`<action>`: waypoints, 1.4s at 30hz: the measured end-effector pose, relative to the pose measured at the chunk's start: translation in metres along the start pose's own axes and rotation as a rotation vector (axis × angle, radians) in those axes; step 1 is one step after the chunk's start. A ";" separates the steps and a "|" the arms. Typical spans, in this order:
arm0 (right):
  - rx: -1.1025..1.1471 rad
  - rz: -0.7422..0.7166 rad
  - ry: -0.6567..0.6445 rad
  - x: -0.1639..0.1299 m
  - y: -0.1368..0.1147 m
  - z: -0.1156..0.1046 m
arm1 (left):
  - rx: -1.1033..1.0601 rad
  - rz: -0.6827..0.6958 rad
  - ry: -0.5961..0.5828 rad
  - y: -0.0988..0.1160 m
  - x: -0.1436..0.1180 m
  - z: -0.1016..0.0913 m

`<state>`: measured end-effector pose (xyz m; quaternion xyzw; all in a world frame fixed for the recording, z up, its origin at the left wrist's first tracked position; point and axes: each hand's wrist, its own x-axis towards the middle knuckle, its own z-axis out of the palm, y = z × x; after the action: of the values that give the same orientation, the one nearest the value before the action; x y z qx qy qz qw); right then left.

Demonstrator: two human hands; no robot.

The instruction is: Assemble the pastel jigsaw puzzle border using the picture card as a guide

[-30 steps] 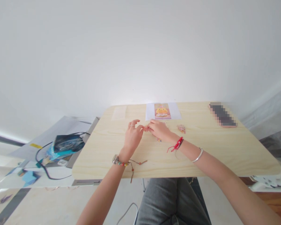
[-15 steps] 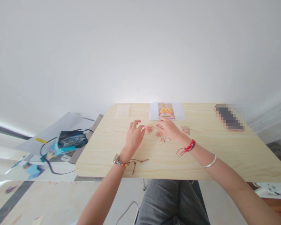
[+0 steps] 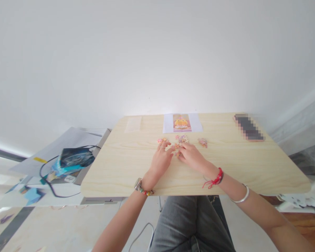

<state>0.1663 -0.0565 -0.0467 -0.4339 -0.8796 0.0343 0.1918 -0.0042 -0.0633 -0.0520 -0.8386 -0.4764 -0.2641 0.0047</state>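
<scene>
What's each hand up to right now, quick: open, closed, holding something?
Left hand: loosely bent beside small pieces; can't tell whether it holds any.
Right hand: bent down at the pieces; its grip is hidden, so can't tell.

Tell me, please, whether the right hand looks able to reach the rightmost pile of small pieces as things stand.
Probably yes: the right hand is close to the rightmost pile of small pieces, and no object shows between them. Its fingers are at other pieces, though.
</scene>
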 end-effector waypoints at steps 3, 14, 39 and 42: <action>0.019 -0.005 0.010 0.002 -0.002 0.002 | 0.008 0.028 -0.040 -0.001 -0.001 0.001; 0.026 -0.185 -0.006 -0.001 0.000 -0.010 | -0.102 0.131 -0.068 -0.007 -0.001 0.003; 0.058 -0.184 0.342 -0.011 -0.016 -0.023 | 0.016 0.057 0.156 0.014 -0.012 -0.032; 0.069 -0.184 0.320 0.000 -0.016 -0.020 | 0.040 0.037 0.158 0.007 -0.009 -0.033</action>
<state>0.1617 -0.0688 -0.0245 -0.3445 -0.8723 -0.0225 0.3462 -0.0173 -0.0830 -0.0261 -0.8235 -0.4642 -0.3198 0.0637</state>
